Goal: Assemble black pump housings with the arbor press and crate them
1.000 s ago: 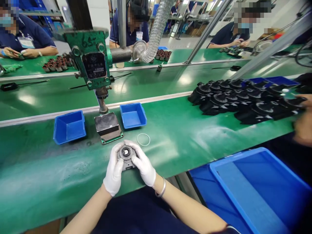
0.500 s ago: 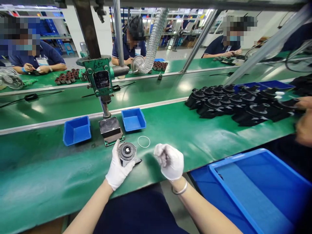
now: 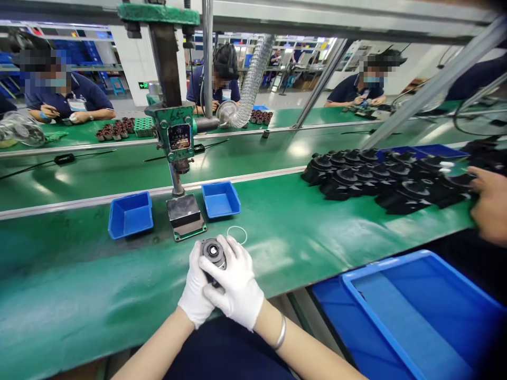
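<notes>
Between my two white-gloved hands is a small round motor (image 3: 214,252) with a dark stepped top and a bright centre. My left hand (image 3: 197,293) wraps round its left side. From the right, my right hand (image 3: 237,279) closes over it, thumb and fingers around its near and right edges. Most of the motor's lower body is hidden by the gloves. A thin white ring (image 3: 242,232) lies flat on the green bench just beyond my right fingers. The black block of the press base (image 3: 183,211) stands directly behind the motor.
A green press head (image 3: 176,134) hangs over its base, flanked by blue bins (image 3: 130,215) (image 3: 221,200). Several black housings (image 3: 356,174) stand at the right, near another person's hand (image 3: 491,203). A large blue crate (image 3: 425,316) sits below the bench edge. Co-workers sit opposite.
My right hand has moved left from beside the motor and closed onto it. The motor, in my left hand, is now held by both hands. The camera view has shifted slightly.
</notes>
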